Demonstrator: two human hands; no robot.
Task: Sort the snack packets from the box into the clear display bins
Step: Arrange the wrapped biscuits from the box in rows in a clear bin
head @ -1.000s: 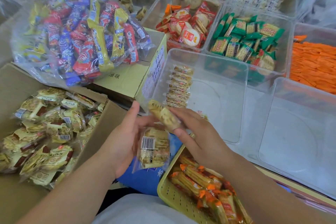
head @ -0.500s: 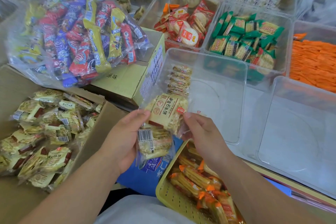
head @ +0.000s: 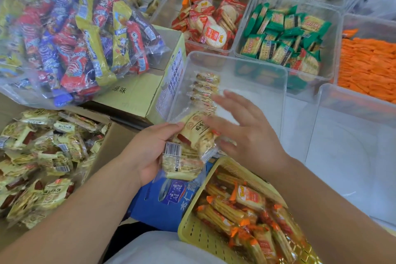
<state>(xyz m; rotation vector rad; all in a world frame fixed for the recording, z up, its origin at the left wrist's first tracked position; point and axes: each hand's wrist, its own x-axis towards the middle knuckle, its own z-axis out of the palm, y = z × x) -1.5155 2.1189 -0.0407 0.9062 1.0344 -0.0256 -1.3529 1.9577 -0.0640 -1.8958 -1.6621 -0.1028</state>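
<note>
My left hand [head: 147, 154] grips a small stack of pale yellow snack packets [head: 188, 148] just in front of a clear bin [head: 235, 64]. A short row of the same packets [head: 204, 90] stands along that bin's left wall. My right hand [head: 246, 133] hovers beside the stack with its fingers spread and blurred, holding nothing. At the lower left, the open cardboard box [head: 115, 139] holds several more yellow packets [head: 42, 163].
A big clear bag of red, blue and yellow bars [head: 70, 36] lies on a closed carton [head: 139, 90]. Behind are bins of red [head: 210, 21], green [head: 285, 38] and orange [head: 368, 66] snacks. A yellow basket [head: 197, 233] of orange-ended packets sits near me. Another clear bin [head: 353, 135] stands right.
My right hand let go of the packet it was holding against the stack and opened, moving right toward the bin. My left hand kept the stack and barely moved.
</note>
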